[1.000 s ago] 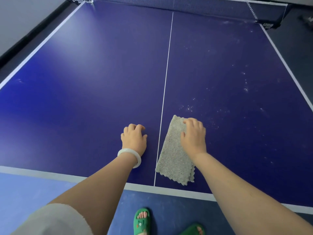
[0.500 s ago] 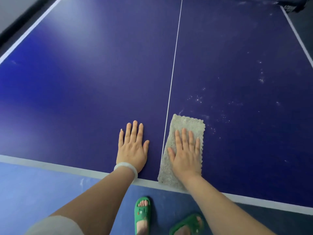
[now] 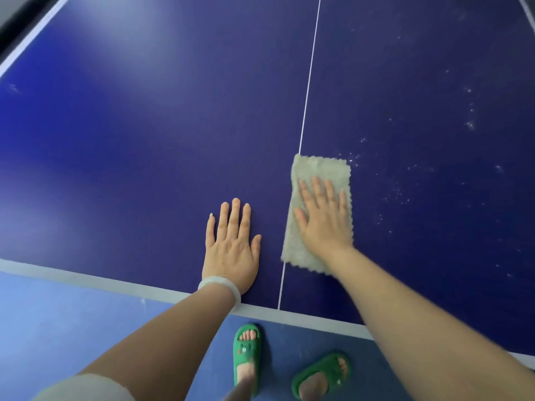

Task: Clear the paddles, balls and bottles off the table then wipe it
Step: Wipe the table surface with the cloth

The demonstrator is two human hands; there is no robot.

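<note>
I see my right hand (image 3: 324,219) pressing flat on the cloth (image 3: 318,169), its long axis running away along the counter (image 3: 144,140); my left hand (image 3: 231,244) lies flat, fingers straight.

Footwear is caught on the blue floor (image 3: 72,322) at the bottom edge.
The left green slipper (image 3: 246,351) is pointed straight ahead, toes shown, a cartoon face printed on its strap; the right green slipper (image 3: 321,374) is angled outward, set apart. A pale bangle (image 3: 220,285) and white sleeve (image 3: 86,389) are seen lower left.

On the worktop (image 3: 144,140), the left hand (image 3: 231,247) lies left of the centre line (image 3: 308,82); the cloth (image 3: 315,209) lies right, under the right hand (image 3: 324,221).
</note>
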